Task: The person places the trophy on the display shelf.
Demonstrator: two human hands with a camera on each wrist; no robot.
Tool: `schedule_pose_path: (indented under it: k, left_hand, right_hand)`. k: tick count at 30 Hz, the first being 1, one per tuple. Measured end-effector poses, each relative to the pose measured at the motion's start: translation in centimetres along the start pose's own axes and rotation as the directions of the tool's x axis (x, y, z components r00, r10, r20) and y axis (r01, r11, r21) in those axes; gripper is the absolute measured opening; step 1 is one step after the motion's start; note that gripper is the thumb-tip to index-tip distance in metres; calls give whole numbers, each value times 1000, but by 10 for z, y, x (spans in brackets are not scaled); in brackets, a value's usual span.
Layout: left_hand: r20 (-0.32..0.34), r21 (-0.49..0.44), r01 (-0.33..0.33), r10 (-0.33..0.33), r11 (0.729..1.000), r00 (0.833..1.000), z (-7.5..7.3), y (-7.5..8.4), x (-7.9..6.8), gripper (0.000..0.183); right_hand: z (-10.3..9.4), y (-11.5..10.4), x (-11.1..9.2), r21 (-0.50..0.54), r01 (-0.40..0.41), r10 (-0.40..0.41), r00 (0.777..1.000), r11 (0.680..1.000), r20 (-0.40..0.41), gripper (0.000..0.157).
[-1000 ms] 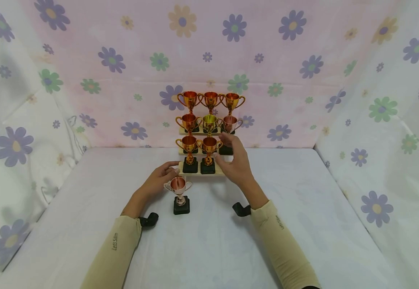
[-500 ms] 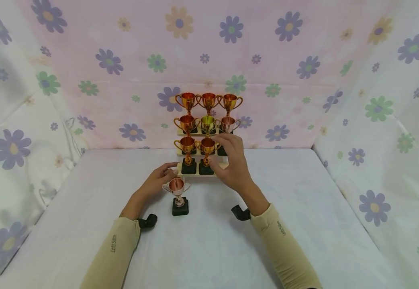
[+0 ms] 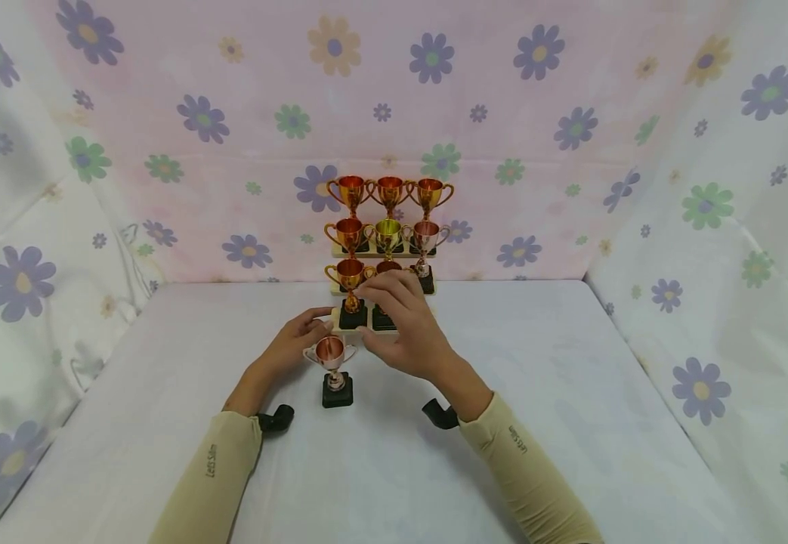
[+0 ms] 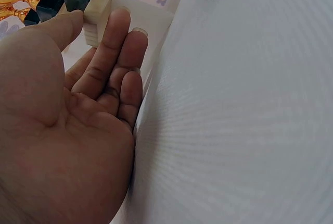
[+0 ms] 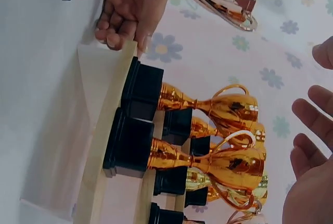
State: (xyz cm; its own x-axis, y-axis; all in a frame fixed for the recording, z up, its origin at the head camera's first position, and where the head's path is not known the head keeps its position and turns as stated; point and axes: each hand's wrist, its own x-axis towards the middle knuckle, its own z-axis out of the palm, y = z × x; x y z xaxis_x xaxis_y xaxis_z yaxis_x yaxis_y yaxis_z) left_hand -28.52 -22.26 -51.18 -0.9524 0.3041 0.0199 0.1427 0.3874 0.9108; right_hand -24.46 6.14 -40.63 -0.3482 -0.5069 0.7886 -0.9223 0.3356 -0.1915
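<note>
A small rose-gold trophy cup (image 3: pixel 330 355) on a black base stands upright on the table, in front of a wooden tiered stand (image 3: pixel 335 320). My left hand (image 3: pixel 292 340) grips the left end of the stand's lowest board, its thumb at the board's edge in the left wrist view (image 4: pixel 99 10). Over the right part of that board hovers my right hand (image 3: pixel 410 329), fingers loosely bent and nothing between them. It partly hides the second gold trophy (image 5: pixel 234 166) on the lowest step; another gold trophy (image 3: pixel 350 273) stands left of it.
Several gold trophies (image 3: pixel 390 193) fill the upper steps, with a rose-gold one (image 3: pixel 425 236) at the right of the middle step. White cloth (image 3: pixel 536 340) covers the table. Flowered fabric (image 3: pixel 475 151) hangs behind and at both sides.
My right hand has moved left and slightly toward me, away from the rose-gold trophy on the middle step, and now overlaps the second lowest-step trophy. My left hand has stayed at the stand.
</note>
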Motion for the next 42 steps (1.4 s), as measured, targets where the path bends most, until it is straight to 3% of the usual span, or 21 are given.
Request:
schedule_pose_path:
  k: [9, 17, 26, 34, 42]
  left_hand:
    - [0, 18, -24, 24, 1000, 1000, 0, 0, -1, 55]
    - [13, 23, -74, 74, 997, 997, -1, -4, -1, 51]
    - [17, 17, -76, 75, 997, 997, -3, -7, 2, 52]
    - [31, -5, -100, 100, 995, 994, -4, -10, 2, 50]
    - [18, 28, -91, 91, 995, 996, -3, -8, 1, 52]
  right_hand:
    - [10, -14, -3, 38, 63, -67, 989, 997, 134, 49]
    - [23, -21, -6, 49, 123, -130, 971, 991, 200, 53]
    - [32, -20, -12, 62, 118, -132, 945, 991, 300, 56]
    - [37, -21, -14, 58, 96, -111, 930, 994, 350, 50]
    - [41, -20, -15, 66, 102, -118, 934, 993, 337, 49]
